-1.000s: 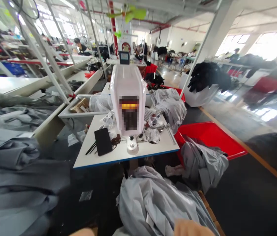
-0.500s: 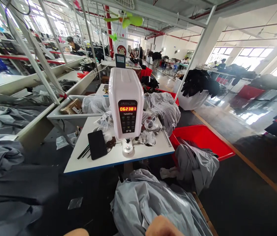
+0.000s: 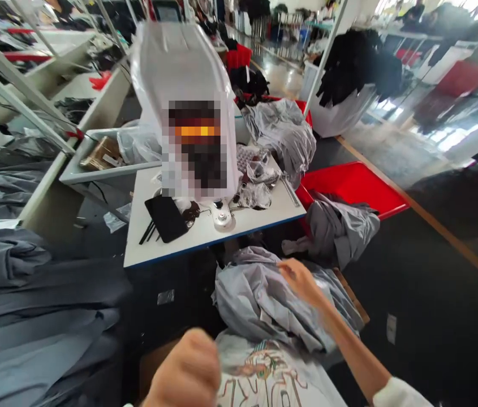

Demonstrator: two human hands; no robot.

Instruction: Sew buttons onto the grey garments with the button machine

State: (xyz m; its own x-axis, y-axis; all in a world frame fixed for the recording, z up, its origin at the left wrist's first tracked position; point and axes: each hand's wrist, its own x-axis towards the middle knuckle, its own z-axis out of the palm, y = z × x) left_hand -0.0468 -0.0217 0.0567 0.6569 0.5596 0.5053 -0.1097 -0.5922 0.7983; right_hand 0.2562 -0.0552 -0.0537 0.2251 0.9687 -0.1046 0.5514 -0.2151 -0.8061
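Note:
Low in the view, my left hand [image 3: 190,367] is curled into a fist, back toward me; whatever it may hold is hidden. My right hand [image 3: 298,277] reaches over the heap of grey garments [image 3: 259,294], fingers bent and slightly blurred. Whether it grips the cloth cannot be made out. Below lies the printed shirt front [image 3: 264,373] on my body, between the two arms. Ahead stands a white machine [image 3: 183,68] with a lit display, on a white worktable [image 3: 141,192]. Its small metal base [image 3: 222,217] sits near the table's front edge.
A black flat tablet-like object [image 3: 166,219] and plastic bags [image 3: 255,195] lie on the worktable. At right is a red bin [image 3: 349,181] with grey cloth hanging over its edge. More grey fabric [image 3: 43,316] spreads at left. A yellow line [image 3: 434,229] crosses the floor.
My view has tipped down and shifted, so the machine sits higher. Both hands have come further into view; the right has moved forward over the grey garments.

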